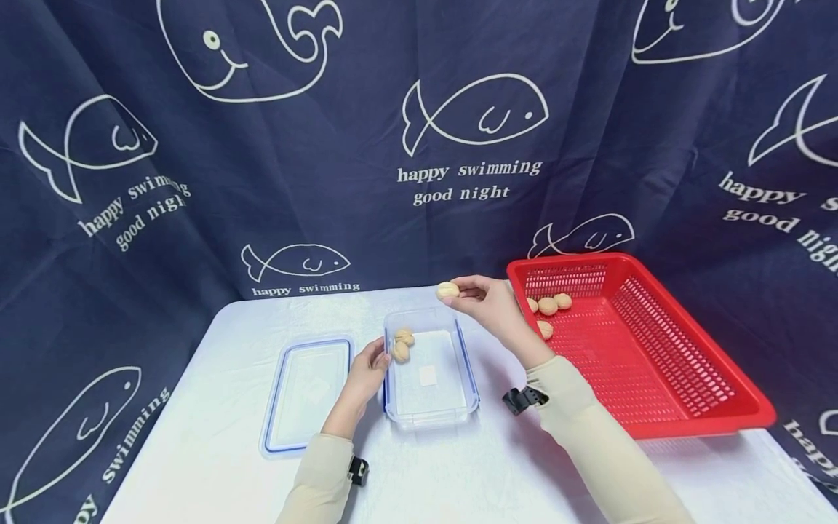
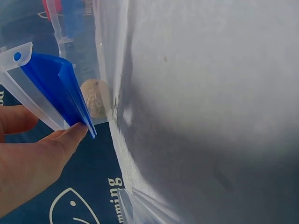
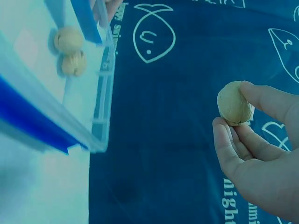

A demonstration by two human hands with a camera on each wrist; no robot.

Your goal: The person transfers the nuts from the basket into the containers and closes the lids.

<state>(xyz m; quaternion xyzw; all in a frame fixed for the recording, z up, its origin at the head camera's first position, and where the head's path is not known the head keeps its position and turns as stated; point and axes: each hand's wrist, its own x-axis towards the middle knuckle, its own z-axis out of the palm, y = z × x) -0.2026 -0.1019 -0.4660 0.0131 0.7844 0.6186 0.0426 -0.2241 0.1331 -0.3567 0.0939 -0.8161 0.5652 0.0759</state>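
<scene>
My right hand (image 1: 492, 307) pinches a walnut (image 3: 233, 103) between thumb and fingertips, raised above the far right corner of a clear plastic box (image 1: 432, 400). My left hand (image 1: 364, 378) holds the box's left wall. In the left wrist view, the thumb presses on the box's blue-edged side flap (image 2: 58, 88), and a finger shows on the other side of the wall. Two walnuts (image 1: 401, 352) lie together inside the box, by its left wall toward the back; the right wrist view shows the same walnuts (image 3: 68, 40) through the clear plastic.
A red plastic basket (image 1: 694, 342) stands at the right, with several walnuts (image 1: 548, 306) along its left side. The box's clear lid (image 1: 308, 397) with a blue seal lies flat left of the box. Behind the white table (image 1: 216, 437) hangs a dark blue curtain (image 1: 366, 167).
</scene>
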